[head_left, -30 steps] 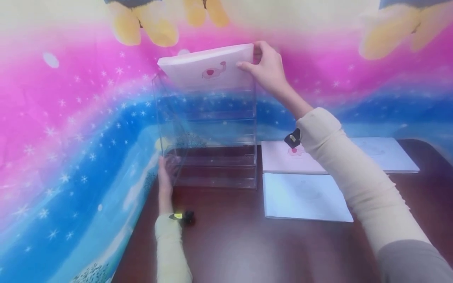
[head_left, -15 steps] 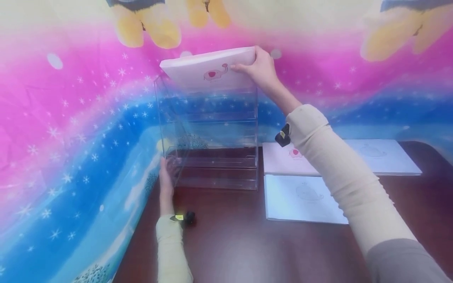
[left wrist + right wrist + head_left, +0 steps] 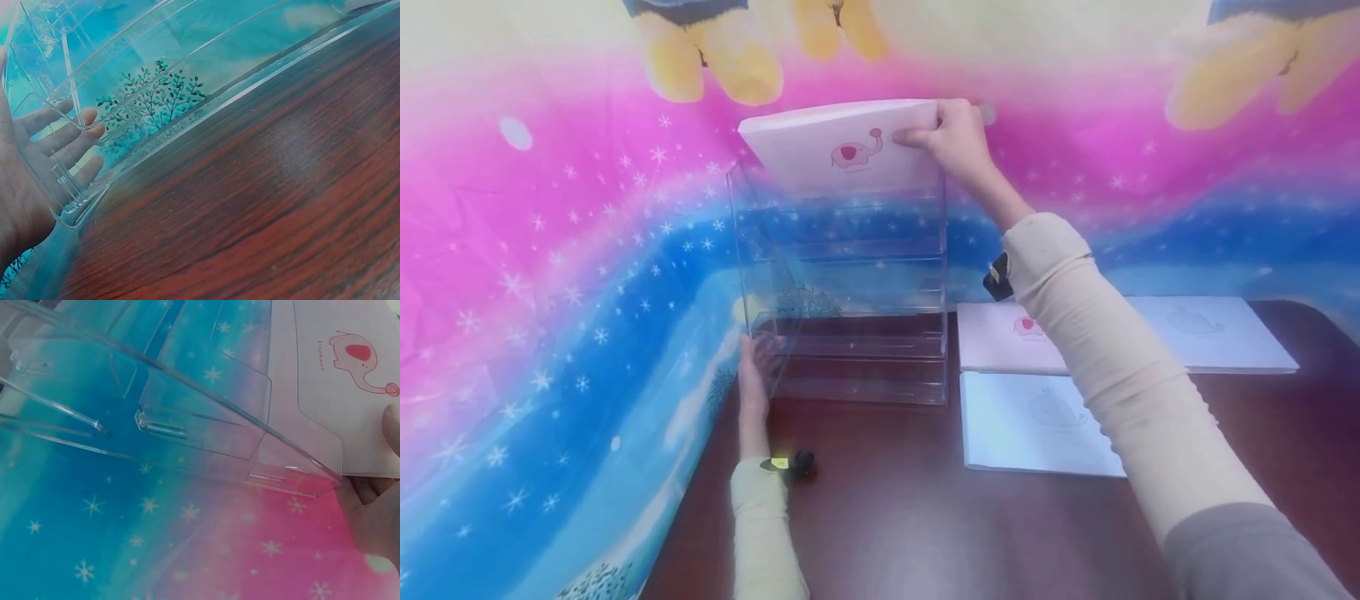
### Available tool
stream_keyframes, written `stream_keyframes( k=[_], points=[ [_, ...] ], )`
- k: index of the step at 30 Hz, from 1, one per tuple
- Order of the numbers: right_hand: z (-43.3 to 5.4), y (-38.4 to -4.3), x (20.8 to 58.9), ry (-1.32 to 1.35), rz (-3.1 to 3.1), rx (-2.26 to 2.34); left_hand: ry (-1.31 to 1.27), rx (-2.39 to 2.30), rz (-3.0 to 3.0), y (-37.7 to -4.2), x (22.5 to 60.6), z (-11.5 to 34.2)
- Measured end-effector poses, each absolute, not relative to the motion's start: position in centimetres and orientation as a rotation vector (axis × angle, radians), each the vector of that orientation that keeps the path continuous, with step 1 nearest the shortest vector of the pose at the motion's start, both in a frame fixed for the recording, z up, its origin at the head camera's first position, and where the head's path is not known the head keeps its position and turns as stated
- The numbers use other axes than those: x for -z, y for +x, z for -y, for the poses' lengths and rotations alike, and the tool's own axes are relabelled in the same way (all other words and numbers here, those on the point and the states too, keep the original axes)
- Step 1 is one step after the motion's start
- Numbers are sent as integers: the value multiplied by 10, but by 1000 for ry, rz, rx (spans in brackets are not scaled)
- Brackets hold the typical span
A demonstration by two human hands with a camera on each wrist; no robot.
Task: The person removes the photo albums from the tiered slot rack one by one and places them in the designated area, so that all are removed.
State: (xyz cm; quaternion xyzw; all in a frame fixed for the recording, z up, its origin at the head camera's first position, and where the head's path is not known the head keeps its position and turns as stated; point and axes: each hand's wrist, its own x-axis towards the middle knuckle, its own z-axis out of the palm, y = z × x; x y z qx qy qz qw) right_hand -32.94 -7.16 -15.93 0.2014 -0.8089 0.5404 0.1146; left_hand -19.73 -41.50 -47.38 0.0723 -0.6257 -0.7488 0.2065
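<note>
A clear plastic rack (image 3: pixel 842 344) with several tiers stands upright on the table. At its top, a pale pink notebook (image 3: pixel 797 158) with a pink elephant on its cover leans back, its lower edge at the top tier. My right hand (image 3: pixel 962 146) pinches the notebook's right edge, thumb on the cover and fingers behind. In the right wrist view, the notebook (image 3: pixel 331 419) shows the word "Elephant", and its lower part sits behind the clear front lip. My left hand (image 3: pixel 755 375) touches the rack's lower left side with extended fingers, seen through the plastic in the left wrist view.
To the right of the rack lie another pink elephant notebook (image 3: pixel 988 337), partly under my right forearm, and two pale notebooks with whale drawings, one in front (image 3: pixel 1015 433) and one farther right (image 3: pixel 1217 333). A colourful printed cloth (image 3: pixel 587 275) hangs behind the dark wooden table (image 3: pixel 865 500).
My right forearm has shifted left and the right thumb has slid slightly farther onto the cover. The notebook stays at the rack's top, its tilt slightly changed. My left hand keeps its place.
</note>
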Motion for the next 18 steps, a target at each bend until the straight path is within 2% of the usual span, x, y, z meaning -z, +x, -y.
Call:
stream_keyframes(
  k=[18],
  points=[
    [68,-336,169,689,2433,-1454,194,2102,1697,-200,477,416]
  ],
)
